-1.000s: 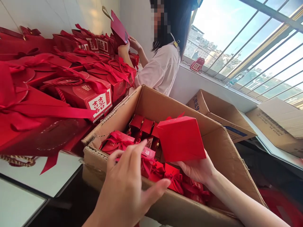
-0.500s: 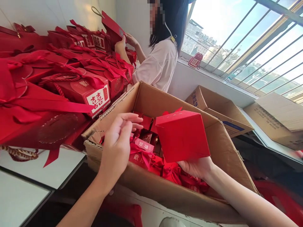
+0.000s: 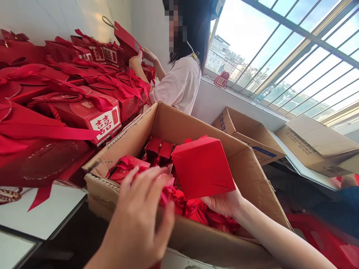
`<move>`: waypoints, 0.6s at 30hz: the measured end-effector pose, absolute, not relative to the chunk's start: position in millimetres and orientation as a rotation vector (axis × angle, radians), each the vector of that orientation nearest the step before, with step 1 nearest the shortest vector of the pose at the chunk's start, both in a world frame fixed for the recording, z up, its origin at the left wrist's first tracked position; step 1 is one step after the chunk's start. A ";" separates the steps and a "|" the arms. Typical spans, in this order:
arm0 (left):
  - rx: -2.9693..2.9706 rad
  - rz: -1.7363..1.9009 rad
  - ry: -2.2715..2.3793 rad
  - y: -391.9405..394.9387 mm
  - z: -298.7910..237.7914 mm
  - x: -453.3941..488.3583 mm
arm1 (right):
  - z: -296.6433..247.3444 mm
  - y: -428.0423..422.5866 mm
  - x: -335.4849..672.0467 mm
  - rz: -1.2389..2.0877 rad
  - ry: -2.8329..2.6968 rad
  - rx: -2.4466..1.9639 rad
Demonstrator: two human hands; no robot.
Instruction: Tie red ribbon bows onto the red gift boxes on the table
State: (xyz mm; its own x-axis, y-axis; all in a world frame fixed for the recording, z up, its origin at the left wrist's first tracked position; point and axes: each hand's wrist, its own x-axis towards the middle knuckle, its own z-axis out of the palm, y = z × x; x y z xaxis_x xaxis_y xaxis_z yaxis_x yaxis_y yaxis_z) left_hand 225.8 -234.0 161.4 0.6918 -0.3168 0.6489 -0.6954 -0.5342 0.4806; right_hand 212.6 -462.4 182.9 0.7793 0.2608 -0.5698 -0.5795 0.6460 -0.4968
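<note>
My right hand (image 3: 224, 203) grips a plain red gift box (image 3: 202, 167) from below, holding it tilted over an open cardboard carton (image 3: 202, 127). Inside the carton lie several small red boxes with ribbons (image 3: 157, 149). My left hand (image 3: 137, 220) hovers over the carton's near edge with fingers spread, its tips close to a red ribbon bow (image 3: 168, 191); it holds nothing.
Several red gift boxes with ribbons (image 3: 103, 121) crowd the white table (image 3: 45, 216) at left. Beyond the carton a person in a white shirt (image 3: 179, 84) holds a red bag (image 3: 126, 39). More cardboard cartons (image 3: 246, 132) sit under the barred window (image 3: 294, 56). A red stool (image 3: 322, 243) stands at lower right.
My left hand rose with curled fingers, then dropped back to the carton's near edge with fingers spread. The red box in my right hand shifted slightly left.
</note>
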 end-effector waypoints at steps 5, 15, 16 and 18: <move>2.291 0.746 -0.788 -250.4 132.1 202.5 | 178.1 -465.1 212.9 0.498 0.449 -0.806; 2.362 0.888 -0.726 -252.4 114.6 204.7 | 180.7 -478.8 214.3 0.060 0.284 -1.368; 2.365 0.892 -0.712 -252.8 114.0 204.2 | 179.1 -482.6 213.2 -0.016 0.251 -1.516; 2.368 0.879 -0.700 -253.6 113.9 203.1 | 171.9 -490.0 210.8 -0.077 0.214 -1.796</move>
State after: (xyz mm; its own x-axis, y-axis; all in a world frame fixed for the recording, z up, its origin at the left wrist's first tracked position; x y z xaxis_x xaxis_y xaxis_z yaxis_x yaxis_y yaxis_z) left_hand 203.1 -253.6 113.9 0.6568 -0.2836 0.6987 -0.6173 -0.7344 0.2821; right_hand 210.8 -490.0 171.9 0.9804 -0.1868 -0.0624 -0.1036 -0.2201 -0.9700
